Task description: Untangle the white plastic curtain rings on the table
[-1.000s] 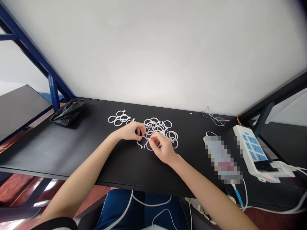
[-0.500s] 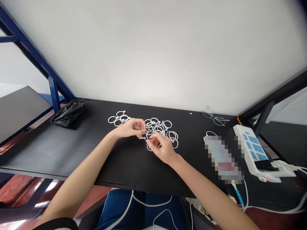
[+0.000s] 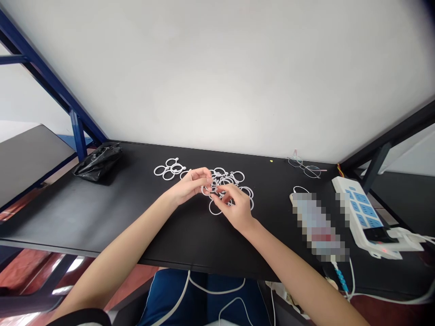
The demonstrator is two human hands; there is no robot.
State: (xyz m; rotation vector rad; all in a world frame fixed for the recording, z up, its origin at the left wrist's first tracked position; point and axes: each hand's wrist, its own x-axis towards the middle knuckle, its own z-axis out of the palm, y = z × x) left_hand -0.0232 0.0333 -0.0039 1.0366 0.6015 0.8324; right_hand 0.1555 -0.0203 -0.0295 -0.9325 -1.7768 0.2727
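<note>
Since half a second ago, a slight shift rightward for the left hand [image 3: 190, 186] and a small reach up and away for the right hand [image 3: 234, 206], with fingertips nearly together now instead of apart. Carried along with the left: the white ring [image 3: 203, 193], now farther right, at the left edge of the pile of white rings [image 3: 228, 181] in the middle of the black counter [image 3: 190, 235]. Back in view beside the left hand: a loose ring [image 3: 181, 175], hidden behind it half a second ago.

In the left hand, fingers closed in a pinch on the white ring. In the right hand, thumb and forefinger slightly parted, close to the same ring; cannot tell whether touching or gripping it.

Round in form, hence without a clear long axis; bare curve toward the left and the near edge of the counter. Ends hidden among the fingers; impossible to tell the direction of the gap.

Below the right fingertips, another ring [image 3: 212, 213] at the near side of the pile. Farther left, a small cluster of rings [image 3: 171, 168] and a crumpled black bag [image 3: 98, 163].
</note>
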